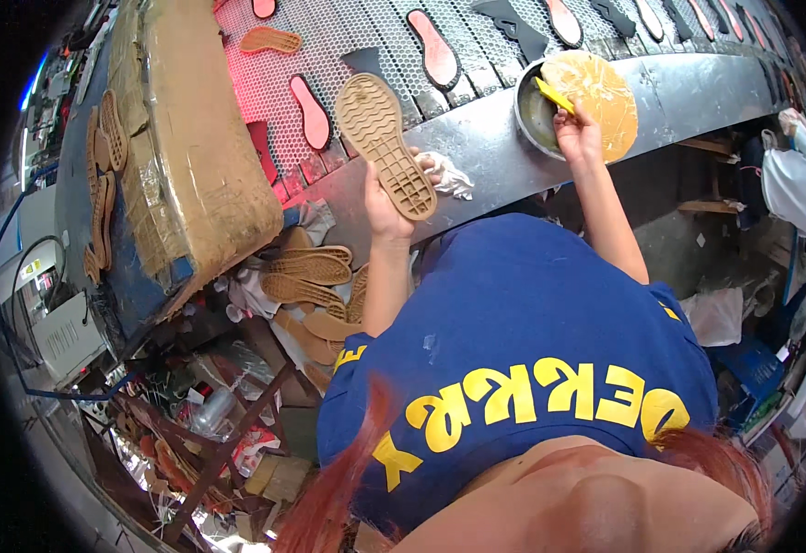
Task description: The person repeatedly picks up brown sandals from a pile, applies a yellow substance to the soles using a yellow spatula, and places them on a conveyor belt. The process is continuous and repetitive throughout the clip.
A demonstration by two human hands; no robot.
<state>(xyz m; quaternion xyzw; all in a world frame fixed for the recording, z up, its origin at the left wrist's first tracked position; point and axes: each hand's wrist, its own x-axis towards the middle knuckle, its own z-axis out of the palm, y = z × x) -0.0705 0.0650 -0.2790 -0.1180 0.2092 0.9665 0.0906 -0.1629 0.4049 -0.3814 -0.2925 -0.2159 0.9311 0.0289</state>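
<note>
My left hand (386,205) holds a tan rubber shoe sole (385,143) by its heel end, tread side toward me, tilted over the metal bench edge (486,152). My right hand (576,132) grips a yellow-handled brush (553,94) dipped into a round metal pot (534,118) of glue, whose tan crusted lid or skin (596,88) leans beside it. A crumpled white rag (447,175) lies on the bench just right of the sole.
A mesh conveyor (348,41) behind the bench carries pink, tan and dark soles. A wrapped cardboard block (196,138) sits at the left with soles beside it. More tan soles (306,276) are stacked below the bench. Clutter and a rack fill the floor at lower left.
</note>
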